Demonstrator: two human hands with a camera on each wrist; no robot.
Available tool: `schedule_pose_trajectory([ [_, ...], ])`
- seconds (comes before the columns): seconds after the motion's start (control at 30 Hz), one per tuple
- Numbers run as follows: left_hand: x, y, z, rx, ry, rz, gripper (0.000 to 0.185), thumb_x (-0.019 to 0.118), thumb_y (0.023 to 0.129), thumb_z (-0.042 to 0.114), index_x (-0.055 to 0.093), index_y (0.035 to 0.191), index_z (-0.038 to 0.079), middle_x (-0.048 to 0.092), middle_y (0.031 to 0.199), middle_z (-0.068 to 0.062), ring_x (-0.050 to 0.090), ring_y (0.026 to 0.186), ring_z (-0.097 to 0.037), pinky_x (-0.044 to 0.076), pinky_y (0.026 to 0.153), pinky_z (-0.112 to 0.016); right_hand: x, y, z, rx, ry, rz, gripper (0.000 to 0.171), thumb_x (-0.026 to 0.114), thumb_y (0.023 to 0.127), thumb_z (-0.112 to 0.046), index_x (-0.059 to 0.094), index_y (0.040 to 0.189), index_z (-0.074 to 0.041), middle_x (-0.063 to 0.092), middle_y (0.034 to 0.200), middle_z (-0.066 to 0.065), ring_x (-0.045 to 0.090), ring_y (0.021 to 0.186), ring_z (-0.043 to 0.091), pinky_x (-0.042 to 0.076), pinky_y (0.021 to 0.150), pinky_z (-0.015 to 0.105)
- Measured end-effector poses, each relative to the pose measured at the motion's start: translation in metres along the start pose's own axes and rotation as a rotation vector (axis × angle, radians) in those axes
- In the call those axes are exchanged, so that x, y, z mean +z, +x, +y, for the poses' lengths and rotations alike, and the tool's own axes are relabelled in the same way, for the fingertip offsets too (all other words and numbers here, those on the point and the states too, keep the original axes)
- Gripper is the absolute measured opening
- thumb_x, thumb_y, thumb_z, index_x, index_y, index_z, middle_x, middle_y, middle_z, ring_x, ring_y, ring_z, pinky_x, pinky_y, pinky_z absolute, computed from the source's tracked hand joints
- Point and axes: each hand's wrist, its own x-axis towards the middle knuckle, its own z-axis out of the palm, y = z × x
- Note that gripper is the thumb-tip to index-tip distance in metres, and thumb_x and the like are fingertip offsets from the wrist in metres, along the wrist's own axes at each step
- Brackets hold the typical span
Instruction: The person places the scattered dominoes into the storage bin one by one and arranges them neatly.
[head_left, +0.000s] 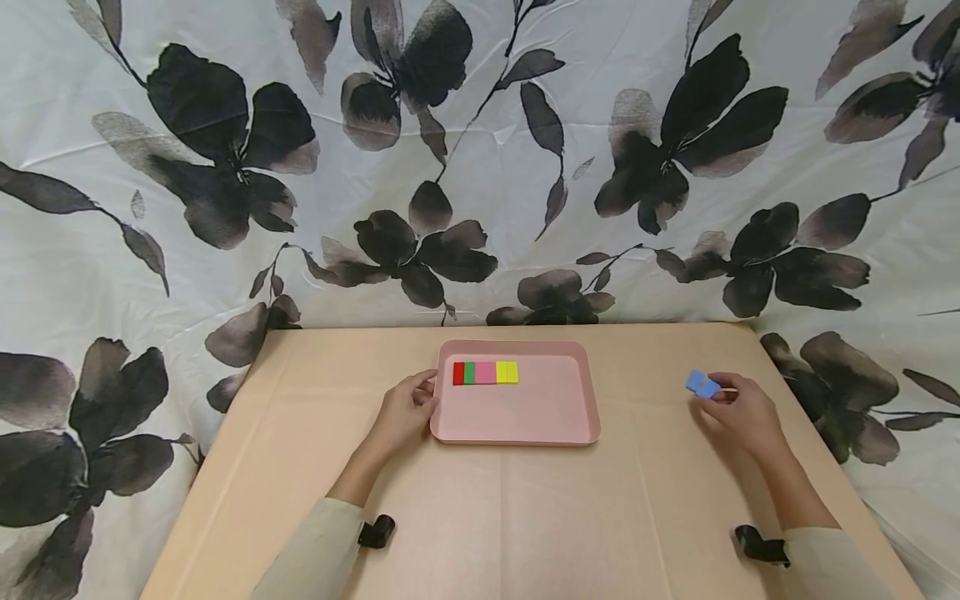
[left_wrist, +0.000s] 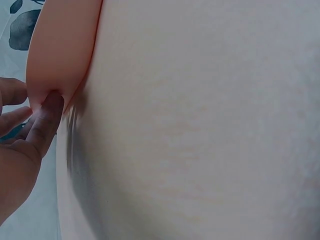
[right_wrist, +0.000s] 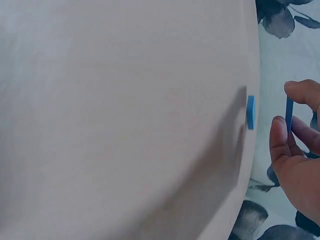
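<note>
So, the beige table [head_left: 525,517] fills the lower half of the frame, with one pink tray [head_left: 540,412] at its centre. The tray holds a row of five tiles [head_left: 485,372] along its upper left: red, green, pink and two yellow. The left hand [head_left: 405,412] grips the tray's left rim with curled fingers. Over at the right, the right hand [head_left: 738,412] pinches one blue tile [right_wrist: 289,114] between thumb and fingertips, and a second blue tile [right_wrist: 250,112] lies on the table just beside it.
</note>
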Motion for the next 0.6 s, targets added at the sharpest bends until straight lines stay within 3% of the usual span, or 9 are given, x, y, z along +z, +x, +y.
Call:
schedule_pose_trajectory([
  [0.1, -0.001, 0.0, 0.0, -0.004, 0.003, -0.004, 0.05, 0.068, 0.093, -0.001, 0.059, 0.142, -0.001, 0.066, 0.111, -0.016, 0.067, 0.091, -0.02, 0.056, 0.077, -0.025, 0.002, 0.001, -0.009, -0.033, 0.016, 0.013, 0.06, 0.08, 0.09, -0.025, 0.058, 0.135, 0.007, 0.066, 0.112, 0.024, 0.062, 0.088, 0.011, 0.046, 0.066, 0.012],
  [0.2, -0.001, 0.0, 0.001, -0.008, 0.006, -0.003, 0.05, 0.068, 0.093, -0.001, 0.059, 0.142, 0.0, 0.066, 0.111, -0.015, 0.067, 0.092, -0.02, 0.056, 0.078, -0.027, 0.006, 0.002, -0.018, -0.061, 0.044, 0.015, 0.058, 0.081, 0.089, -0.022, 0.059, 0.135, 0.006, 0.065, 0.112, 0.024, 0.058, 0.085, 0.003, 0.047, 0.066, 0.009],
  [0.47, -0.001, -0.001, 0.001, -0.008, 0.008, -0.002, 0.05, 0.069, 0.093, 0.0, 0.059, 0.142, 0.001, 0.066, 0.111, -0.014, 0.066, 0.092, -0.02, 0.055, 0.078, -0.026, 0.022, 0.006, -0.036, -0.138, 0.106, 0.008, 0.053, 0.08, 0.088, -0.014, 0.061, 0.134, 0.005, 0.058, 0.116, 0.022, 0.057, 0.083, -0.003, 0.048, 0.07, 0.006],
  [0.6, -0.001, -0.001, 0.002, -0.014, 0.008, -0.006, 0.05, 0.069, 0.093, 0.0, 0.06, 0.142, 0.001, 0.067, 0.111, -0.014, 0.067, 0.093, -0.02, 0.055, 0.079, -0.026, 0.029, 0.007, -0.048, -0.156, 0.126, -0.018, 0.053, 0.079, 0.088, -0.011, 0.06, 0.135, 0.005, 0.056, 0.117, 0.022, 0.061, 0.086, 0.005, 0.048, 0.071, 0.006],
])
